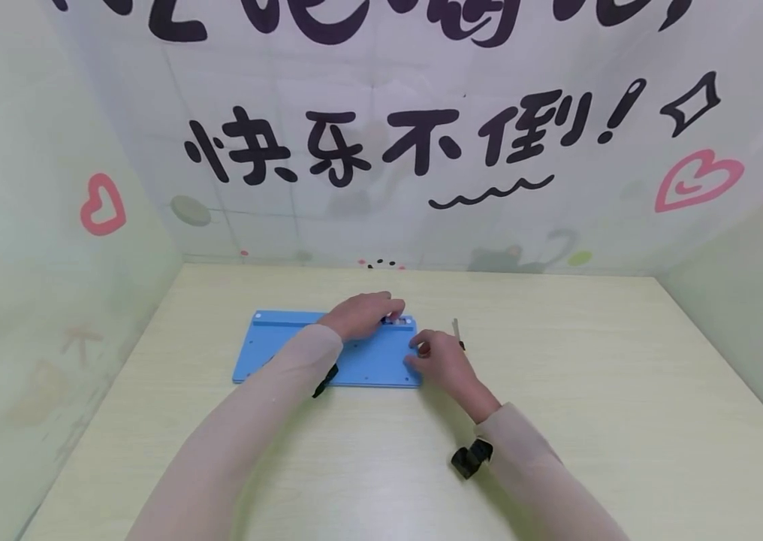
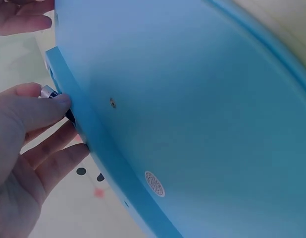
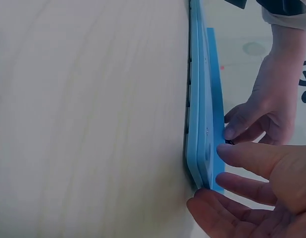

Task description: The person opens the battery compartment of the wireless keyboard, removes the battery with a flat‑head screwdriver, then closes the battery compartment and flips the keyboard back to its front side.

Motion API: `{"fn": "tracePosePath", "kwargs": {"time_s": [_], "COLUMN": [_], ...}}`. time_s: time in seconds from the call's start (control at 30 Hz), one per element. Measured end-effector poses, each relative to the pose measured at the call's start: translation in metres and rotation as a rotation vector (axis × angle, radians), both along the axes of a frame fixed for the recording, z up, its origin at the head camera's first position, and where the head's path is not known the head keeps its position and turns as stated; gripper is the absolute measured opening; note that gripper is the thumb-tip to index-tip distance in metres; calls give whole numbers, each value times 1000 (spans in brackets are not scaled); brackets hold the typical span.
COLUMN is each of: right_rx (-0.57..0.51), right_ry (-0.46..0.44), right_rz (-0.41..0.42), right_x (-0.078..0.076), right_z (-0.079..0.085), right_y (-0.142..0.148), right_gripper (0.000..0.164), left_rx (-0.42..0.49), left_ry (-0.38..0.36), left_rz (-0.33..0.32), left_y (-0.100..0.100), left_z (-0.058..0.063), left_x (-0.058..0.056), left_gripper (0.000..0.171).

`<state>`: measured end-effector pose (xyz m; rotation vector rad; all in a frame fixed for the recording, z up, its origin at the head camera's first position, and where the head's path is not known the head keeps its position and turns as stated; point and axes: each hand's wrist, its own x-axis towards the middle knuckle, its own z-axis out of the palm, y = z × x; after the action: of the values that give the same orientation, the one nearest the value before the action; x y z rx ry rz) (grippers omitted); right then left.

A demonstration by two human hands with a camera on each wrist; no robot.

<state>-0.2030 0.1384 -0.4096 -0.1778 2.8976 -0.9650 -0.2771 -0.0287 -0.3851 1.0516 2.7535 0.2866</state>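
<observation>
A light blue keyboard (image 1: 381,364) lies face down, its back panel and a raised ridge (image 2: 108,153) along the far edge showing. My left hand (image 1: 363,315) is at the ridge's right part. In the left wrist view, its thumb and index finger pinch a small silver and black battery (image 2: 47,91) at a slot in the ridge. The other left fingers touch the ridge's outer side. Beside the keyboard's right end is my right hand (image 1: 445,364), fingers loosely bent and fingertips right at the corner (image 3: 205,183), with nothing between them.
Just right of the right hand lies a thin tool with a metal shaft (image 1: 456,328), partly hidden by that hand. The pale wooden table (image 1: 591,391) is bounded by a printed backdrop (image 1: 368,225) behind and on both sides.
</observation>
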Motion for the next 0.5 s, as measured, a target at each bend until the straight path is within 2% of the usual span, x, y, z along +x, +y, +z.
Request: {"fn": "tracePosePath", "kwargs": {"time_s": [0.2,0.5], "right_rx": [-24,-57], "right_ry": [-14,-45], "right_rz": [-23,-67], "right_x": [-4,-4], "right_z": [-6,-7], "right_y": [0,0], "right_gripper": [27,27], "left_rx": [34,116], "left_ry": [-5,3], "left_rz": [23,61], "left_y": [1,-1], "left_z": [0,-3], "left_x": [2,5], "left_gripper": [20,17]}}
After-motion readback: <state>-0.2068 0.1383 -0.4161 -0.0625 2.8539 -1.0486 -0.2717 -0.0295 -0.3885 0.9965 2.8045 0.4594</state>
